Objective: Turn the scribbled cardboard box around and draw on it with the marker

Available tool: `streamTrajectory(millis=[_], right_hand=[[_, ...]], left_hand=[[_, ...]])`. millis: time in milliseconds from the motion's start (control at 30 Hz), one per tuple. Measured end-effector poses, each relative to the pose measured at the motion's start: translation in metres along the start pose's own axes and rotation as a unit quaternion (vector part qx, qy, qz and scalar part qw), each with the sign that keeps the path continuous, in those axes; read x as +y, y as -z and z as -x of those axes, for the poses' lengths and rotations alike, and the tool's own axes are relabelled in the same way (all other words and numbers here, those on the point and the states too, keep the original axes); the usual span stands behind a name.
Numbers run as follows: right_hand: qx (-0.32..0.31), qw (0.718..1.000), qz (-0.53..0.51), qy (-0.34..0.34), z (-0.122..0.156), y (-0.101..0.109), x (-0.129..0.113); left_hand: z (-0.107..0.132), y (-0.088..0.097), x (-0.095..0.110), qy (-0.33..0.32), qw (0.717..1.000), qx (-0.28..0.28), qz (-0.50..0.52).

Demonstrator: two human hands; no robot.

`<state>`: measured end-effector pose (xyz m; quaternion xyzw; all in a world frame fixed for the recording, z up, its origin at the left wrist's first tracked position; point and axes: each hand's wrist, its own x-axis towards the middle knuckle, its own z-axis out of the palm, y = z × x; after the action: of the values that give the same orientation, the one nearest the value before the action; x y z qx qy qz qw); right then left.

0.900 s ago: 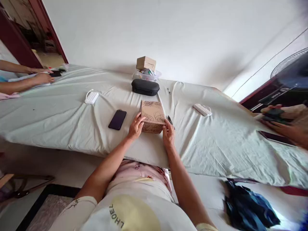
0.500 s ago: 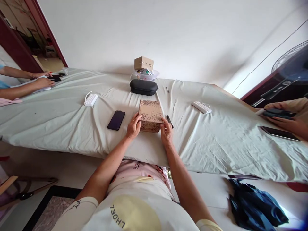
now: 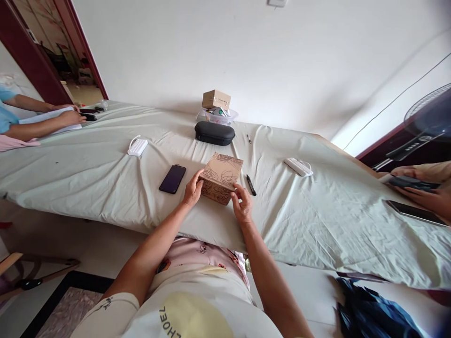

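Note:
A brown cardboard box (image 3: 222, 170) with dark scribbled lines on its top and front lies on the cloth in front of me, turned at an angle. My left hand (image 3: 193, 188) grips its left front corner, thumb on the near side. At the right front corner, my right hand (image 3: 242, 203) has its curled fingers and thumb on the box's edge. A black marker (image 3: 251, 185) lies just right of the box. To the left is a dark-screened phone (image 3: 172, 179).
Behind the box sit a black case (image 3: 214, 133) and a plastic tub (image 3: 232, 115) carrying a small carton (image 3: 216, 99). White power banks (image 3: 138, 147) lie to either side on the pale green cloth (image 3: 105, 178). Other people's hands (image 3: 68, 117) work at both table ends; a fan (image 3: 428, 117) stands right.
The box has turned clockwise on the cloth, its front face now angled. My right hand's grip has shifted, with its fingers more bent. The camera view has tilted slightly.

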<state>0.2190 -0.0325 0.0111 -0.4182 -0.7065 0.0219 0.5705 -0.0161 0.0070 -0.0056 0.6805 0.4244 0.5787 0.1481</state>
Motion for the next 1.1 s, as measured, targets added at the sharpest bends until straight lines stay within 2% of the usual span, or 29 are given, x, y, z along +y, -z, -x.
streamTrajectory(millis=[100, 267, 333, 433, 500, 600, 767, 900, 967, 1100], right_hand=[[-0.037, 0.998, 0.006, 0.044, 0.003, -0.005, -0.010], [-0.122, 0.985, 0.034, 0.116, 0.007, -0.017, -0.022], [-0.138, 0.981, 0.055, 0.129, 0.007, -0.023, -0.024], [-0.134, 0.981, 0.074, 0.122, 0.007, -0.031, -0.024], [-0.127, 0.983, 0.080, 0.102, 0.006, -0.033, -0.021], [-0.093, 0.991, 0.094, 0.025, 0.002, -0.029, -0.012], [0.052, 0.983, 0.101, -0.142, -0.008, -0.001, 0.020], [0.137, 0.964, 0.101, -0.203, -0.011, 0.015, 0.043], [0.146, 0.960, 0.087, -0.222, -0.009, 0.014, 0.050], [0.079, 0.964, 0.066, -0.244, -0.002, 0.004, 0.059]], left_hand=[[-0.002, 0.003, -0.003, 0.002, 1.000, 0.024, -0.012], [-0.002, 0.001, 0.001, -0.044, 0.990, 0.059, -0.120], [-0.001, 0.000, 0.007, -0.077, 0.985, 0.049, -0.148], [0.001, -0.002, 0.015, -0.138, 0.978, 0.000, -0.159], [0.002, -0.003, 0.018, -0.158, 0.974, -0.025, -0.157], [0.001, -0.007, 0.018, -0.165, 0.976, -0.025, -0.138], [-0.002, -0.010, 0.015, -0.146, 0.987, -0.018, -0.069], [-0.002, -0.009, 0.013, -0.094, 0.994, -0.010, -0.052], [-0.002, -0.009, 0.009, -0.077, 0.996, -0.008, -0.051], [-0.001, -0.008, -0.001, -0.027, 0.999, -0.018, -0.044]])
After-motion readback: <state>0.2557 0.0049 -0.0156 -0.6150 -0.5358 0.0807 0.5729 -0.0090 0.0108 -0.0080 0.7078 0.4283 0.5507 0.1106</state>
